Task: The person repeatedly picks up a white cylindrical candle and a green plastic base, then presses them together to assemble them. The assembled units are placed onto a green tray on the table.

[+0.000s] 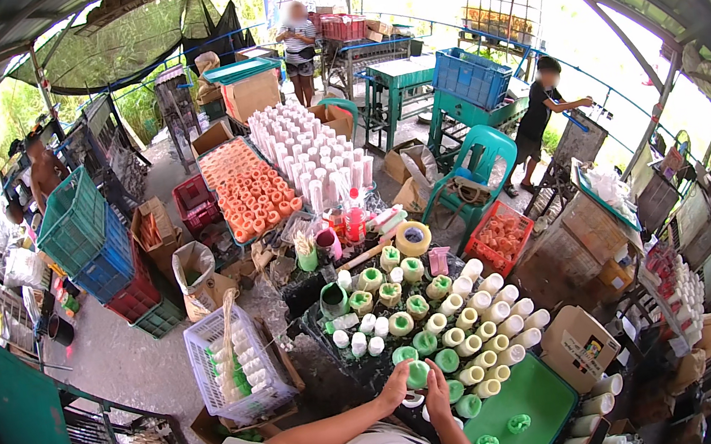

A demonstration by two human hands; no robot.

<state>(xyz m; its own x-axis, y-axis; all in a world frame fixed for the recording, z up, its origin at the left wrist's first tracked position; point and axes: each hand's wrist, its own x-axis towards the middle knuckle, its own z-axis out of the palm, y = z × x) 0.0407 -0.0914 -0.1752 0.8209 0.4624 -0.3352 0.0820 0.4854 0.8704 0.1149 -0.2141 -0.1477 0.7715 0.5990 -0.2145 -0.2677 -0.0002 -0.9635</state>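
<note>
Between my two hands is a green cup-shaped piece (417, 375), held just over the near edge of the work table. My left hand (395, 387) closes on its left side, and my right hand (436, 394) presses against its right side. Several more green cups (446, 360) stand close beside them. Beyond are rows of cream cylinders (484, 328), along with flower-rimmed pieces (370, 278) that have green inside. Short white cylinders (359, 343) sit left of these. By my right forearm lies a green tray (536, 400) with a few green rings (519, 423) on it.
A tape roll (412, 238) and a red bottle (354, 216) are farther back. Left stands a white basket (200, 368) near stacked crates (71, 210). Orange rings (258, 201) and pink-white cylinders (314, 146) fill a far table. A green chair (486, 155) stands right; other people are beyond.
</note>
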